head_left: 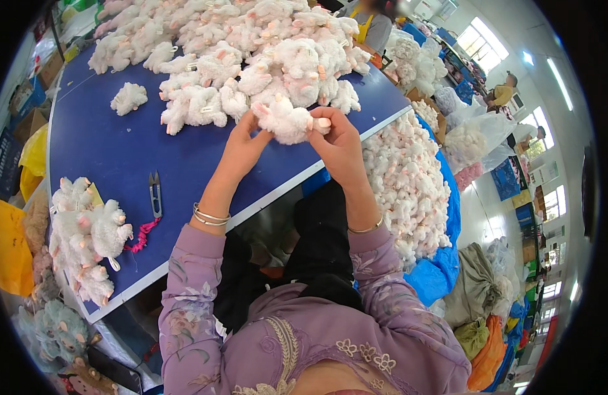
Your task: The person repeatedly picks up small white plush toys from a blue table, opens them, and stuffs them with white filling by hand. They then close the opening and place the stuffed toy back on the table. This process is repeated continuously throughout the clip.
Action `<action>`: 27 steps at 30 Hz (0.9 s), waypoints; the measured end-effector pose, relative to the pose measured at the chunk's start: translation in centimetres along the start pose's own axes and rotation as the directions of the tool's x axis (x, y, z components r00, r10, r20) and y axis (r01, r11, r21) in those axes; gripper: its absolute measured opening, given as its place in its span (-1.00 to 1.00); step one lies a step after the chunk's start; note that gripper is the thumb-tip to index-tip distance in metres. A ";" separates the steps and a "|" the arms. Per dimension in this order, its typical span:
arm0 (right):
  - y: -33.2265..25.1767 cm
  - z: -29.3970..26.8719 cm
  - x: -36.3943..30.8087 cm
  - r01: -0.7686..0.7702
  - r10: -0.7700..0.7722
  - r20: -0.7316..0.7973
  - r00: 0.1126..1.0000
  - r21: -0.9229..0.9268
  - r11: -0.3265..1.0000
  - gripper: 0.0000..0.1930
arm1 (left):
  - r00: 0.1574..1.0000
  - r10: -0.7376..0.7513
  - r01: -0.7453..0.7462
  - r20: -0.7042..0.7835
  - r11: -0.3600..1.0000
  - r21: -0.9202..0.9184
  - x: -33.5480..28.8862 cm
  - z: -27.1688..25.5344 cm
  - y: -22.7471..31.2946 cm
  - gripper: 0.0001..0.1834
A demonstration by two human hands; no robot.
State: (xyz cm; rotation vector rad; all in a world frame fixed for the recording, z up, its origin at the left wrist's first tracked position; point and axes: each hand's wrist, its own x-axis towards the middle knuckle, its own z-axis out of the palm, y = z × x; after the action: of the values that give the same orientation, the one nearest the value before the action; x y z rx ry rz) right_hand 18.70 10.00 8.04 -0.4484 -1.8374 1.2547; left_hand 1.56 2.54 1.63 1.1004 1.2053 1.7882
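Observation:
A small white plush toy (285, 125) with pinkish parts is held up between my two hands, over the near edge of the blue table (205, 161). My left hand (247, 146) grips its left side, thumb and fingers closed against the fur. At the other end, my right hand (339, 143) pinches a small pale-pink limb or ear of the toy; which one I cannot tell. Just beyond my hands lies a big heap of similar white plush toys (251, 52). One single plush toy (129, 99) sits apart to the left of the heap.
Thread snips (155, 195) with a pink cord (143, 236) lie on the table at left, beside a smaller plush pile (87, 237). Right of the table, a blue-lined container (409, 191) is full of small white-pink plush pieces. Another person (376, 26) is at the far side.

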 end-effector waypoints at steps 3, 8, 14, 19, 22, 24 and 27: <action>-0.6 0.2 0.3 0.062 -0.065 -0.008 0.998 -0.203 0.977 -0.78 | 0.961 -0.264 0.274 0.078 0.939 -0.210 0.1 -0.5 0.3 -0.48; -0.4 1.2 0.9 0.419 -0.370 0.196 0.908 -0.468 0.778 -0.74 | 0.948 -0.267 0.316 0.175 0.858 -0.405 -0.8 -0.4 1.0 -0.39; 0.1 0.1 -1.2 0.289 -0.230 0.176 0.957 -0.544 0.788 -0.74 | 0.986 -0.169 0.151 -0.007 0.900 -0.409 0.1 0.7 -1.0 -0.32; 1.7 1.2 -0.4 0.162 -0.097 0.144 0.985 -0.557 0.814 -0.77 | 0.995 -0.082 0.047 -0.063 0.904 -0.426 -0.1 0.6 0.1 -0.30; 2.2 1.7 -0.3 0.151 -0.075 0.161 0.984 -0.539 0.829 -0.77 | 0.991 -0.116 0.131 0.062 0.927 -0.350 -0.1 0.3 -0.5 -0.40; 2.7 1.4 -0.4 0.203 -0.111 0.191 0.975 -0.571 0.795 -0.76 | 0.970 -0.233 0.244 0.070 0.934 -0.263 -0.5 0.5 -0.4 -0.49; 3.3 1.7 -0.5 0.310 -0.211 0.238 0.948 -0.537 0.785 -0.67 | 0.973 -0.230 0.227 0.007 0.954 -0.197 0.0 0.3 -0.4 -0.59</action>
State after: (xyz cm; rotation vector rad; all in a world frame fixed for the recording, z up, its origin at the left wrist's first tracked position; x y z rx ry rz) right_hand 17.13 10.05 4.67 -0.3911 -2.3268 0.5421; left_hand 1.85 2.74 1.29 0.8003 1.0907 1.6975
